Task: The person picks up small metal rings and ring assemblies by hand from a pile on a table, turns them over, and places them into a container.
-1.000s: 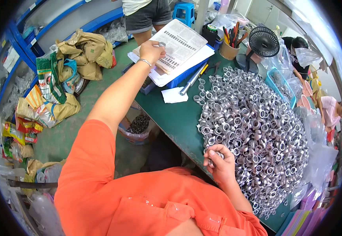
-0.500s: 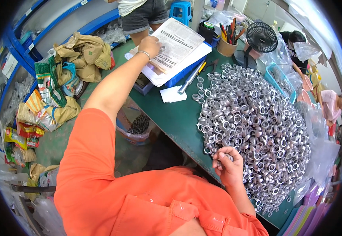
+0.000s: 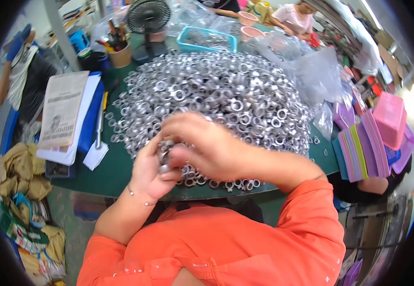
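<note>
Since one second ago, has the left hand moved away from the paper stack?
Yes. The left hand left the paper stack and now meets the right hand at the near edge of the metal ring pile.

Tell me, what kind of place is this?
Probably a small factory or sorting workshop. A huge heap of silver metal rings covers the green worktable, both hands handle rings at its near edge, and stacked coloured plastic trays wait nearby.

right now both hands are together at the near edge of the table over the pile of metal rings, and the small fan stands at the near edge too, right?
Not quite. The head view shows the black fan at the far edge. Both the left hand and right hand do meet over the metal rings.
</note>
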The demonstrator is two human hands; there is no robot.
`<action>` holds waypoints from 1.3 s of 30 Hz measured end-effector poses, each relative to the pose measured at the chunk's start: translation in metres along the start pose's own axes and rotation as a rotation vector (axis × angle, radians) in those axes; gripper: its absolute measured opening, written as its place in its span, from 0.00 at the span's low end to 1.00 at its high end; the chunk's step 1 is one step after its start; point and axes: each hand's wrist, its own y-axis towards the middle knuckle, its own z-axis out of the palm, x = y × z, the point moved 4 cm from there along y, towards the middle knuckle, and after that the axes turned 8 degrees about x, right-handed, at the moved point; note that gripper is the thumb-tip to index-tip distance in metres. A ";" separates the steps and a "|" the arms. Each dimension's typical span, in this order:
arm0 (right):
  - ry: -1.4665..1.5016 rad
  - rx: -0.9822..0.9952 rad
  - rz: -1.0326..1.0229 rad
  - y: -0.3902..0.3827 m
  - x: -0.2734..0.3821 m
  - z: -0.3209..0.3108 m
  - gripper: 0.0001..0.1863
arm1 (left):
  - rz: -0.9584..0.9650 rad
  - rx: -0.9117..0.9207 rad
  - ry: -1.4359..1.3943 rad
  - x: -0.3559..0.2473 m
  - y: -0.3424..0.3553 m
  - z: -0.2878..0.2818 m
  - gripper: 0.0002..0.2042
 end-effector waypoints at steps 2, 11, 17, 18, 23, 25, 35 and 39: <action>-0.304 -0.206 0.049 -0.021 -0.025 -0.061 0.12 | 0.012 -0.098 -0.038 -0.002 0.006 0.000 0.09; -0.376 -0.571 0.984 -0.144 -0.260 -0.330 0.12 | 0.240 -0.032 -0.052 -0.023 0.003 -0.006 0.10; -0.663 -0.272 1.003 -0.141 -0.377 -0.338 0.14 | 0.391 -0.145 0.017 -0.017 0.016 -0.007 0.09; -0.610 -0.208 1.055 -0.135 -0.395 -0.334 0.15 | 0.408 -0.152 0.011 -0.016 0.016 -0.007 0.09; -0.754 -0.117 1.153 -0.119 -0.470 -0.334 0.27 | 0.494 -0.157 0.088 -0.012 0.023 -0.009 0.08; -0.689 -0.208 1.126 -0.142 -0.513 -0.343 0.33 | 0.498 -0.170 0.114 -0.012 0.032 -0.009 0.08; -0.038 0.179 1.287 -0.130 -0.484 -0.308 0.33 | 0.437 -0.181 0.171 -0.007 0.039 -0.014 0.09; -0.527 0.025 1.339 -0.166 -0.558 -0.341 0.30 | 0.424 -0.173 0.124 -0.008 0.046 -0.016 0.08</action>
